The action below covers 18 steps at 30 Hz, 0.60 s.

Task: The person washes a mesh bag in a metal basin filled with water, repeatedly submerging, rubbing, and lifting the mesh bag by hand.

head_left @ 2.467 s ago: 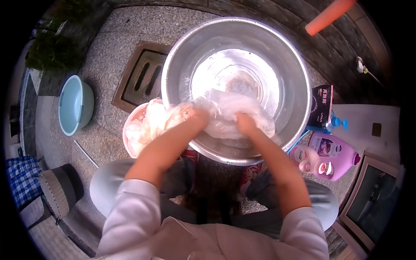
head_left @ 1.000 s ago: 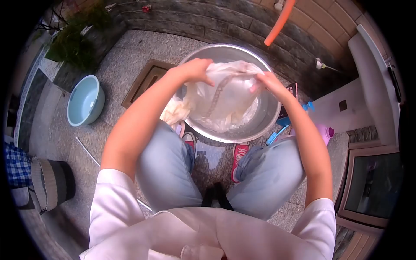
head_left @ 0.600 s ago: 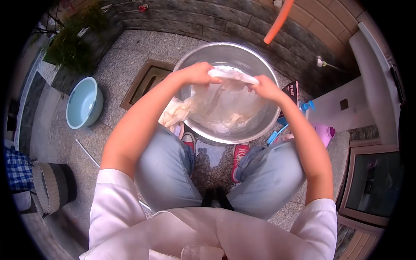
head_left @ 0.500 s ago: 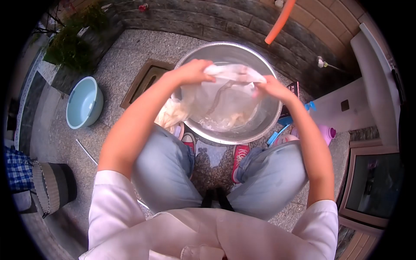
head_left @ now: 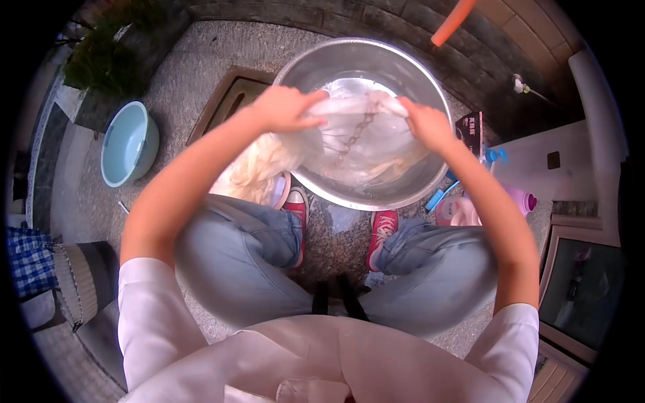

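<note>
A thin white wet cloth [head_left: 363, 138] is stretched between my two hands over the large metal basin [head_left: 421, 185], its lower part hanging down inside. My left hand [head_left: 289, 109] is closed on the cloth's upper left edge, thumb and fingers around it. The upper right edge is pinched in my right hand [head_left: 424, 123]. A wavy seam or trim runs down the middle of the cloth. Left of the metal basin, cream-coloured fabric [head_left: 259, 168] is heaped in a pink basin [head_left: 283, 191], partly behind my left forearm.
A light blue basin [head_left: 130, 144] stands on the floor at left, near a floor drain [head_left: 232, 101]. At right are a black packet [head_left: 469, 132], a blue brush [head_left: 437, 199], and a pink bottle [head_left: 519, 199]. An orange hose [head_left: 453, 22] hangs above the metal basin.
Both hands have come up from inside the metal basin, raising the white cloth and spreading it between them. The view has also shifted, showing my legs and red shoes more fully.
</note>
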Available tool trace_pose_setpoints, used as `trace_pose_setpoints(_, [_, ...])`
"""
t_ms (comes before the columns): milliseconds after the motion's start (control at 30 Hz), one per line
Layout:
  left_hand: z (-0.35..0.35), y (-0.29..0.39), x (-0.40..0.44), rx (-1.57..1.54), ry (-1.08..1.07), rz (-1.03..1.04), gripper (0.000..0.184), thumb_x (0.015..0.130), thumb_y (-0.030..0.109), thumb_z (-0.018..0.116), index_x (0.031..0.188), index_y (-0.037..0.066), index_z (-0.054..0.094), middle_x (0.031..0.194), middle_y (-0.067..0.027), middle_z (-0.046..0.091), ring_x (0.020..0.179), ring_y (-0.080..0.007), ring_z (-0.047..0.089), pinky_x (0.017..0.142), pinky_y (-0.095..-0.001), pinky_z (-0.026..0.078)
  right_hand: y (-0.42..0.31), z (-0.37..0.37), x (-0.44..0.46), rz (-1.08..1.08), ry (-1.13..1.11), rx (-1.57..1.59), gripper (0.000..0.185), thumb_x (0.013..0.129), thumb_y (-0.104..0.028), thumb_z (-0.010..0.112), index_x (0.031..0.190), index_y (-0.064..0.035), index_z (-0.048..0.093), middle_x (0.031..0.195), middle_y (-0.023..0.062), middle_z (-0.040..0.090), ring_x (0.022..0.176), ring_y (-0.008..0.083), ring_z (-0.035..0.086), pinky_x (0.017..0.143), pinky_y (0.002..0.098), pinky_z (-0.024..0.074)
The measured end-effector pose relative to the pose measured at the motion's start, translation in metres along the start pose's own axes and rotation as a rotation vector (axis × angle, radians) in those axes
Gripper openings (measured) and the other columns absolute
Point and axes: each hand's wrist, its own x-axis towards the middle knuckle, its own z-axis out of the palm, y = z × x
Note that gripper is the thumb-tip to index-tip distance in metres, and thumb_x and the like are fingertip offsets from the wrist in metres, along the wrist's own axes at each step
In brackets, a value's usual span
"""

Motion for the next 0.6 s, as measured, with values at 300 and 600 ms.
trace_pose_setpoints(300, [0.216,0.041,0.041,0.235,-0.428,0.13,0.033,0.08,0.019,0.053,0.111,0.008,0.059,0.124,-0.0092,0.049,0.119,-0.0221,0.043,0.1,-0.0379,0.03,-0.053,0.24,-0.025,-0.084,-0.11,0.491,0.023,0.081,-0.009,0.046,0.101,-0.0032,0.055,0.093,0.0153,0.063,0.09,0.0317,0.059,0.08,0.0446,0.0458])
trace_pose_setpoints(600, [0.262,0.021,0.062,0.0,-0.597,-0.423,0.04,0.079,0.014,0.052,0.118,0.003,0.054,0.131,-0.0127,0.044,0.122,-0.0296,0.039,0.102,-0.0421,0.026,-0.034,0.295,0.011,0.291,-0.656,0.254,0.025,0.08,-0.015,0.046,0.097,-0.0018,0.06,0.099,0.0204,0.061,0.093,0.0354,0.059,0.082,0.0423,0.0462])
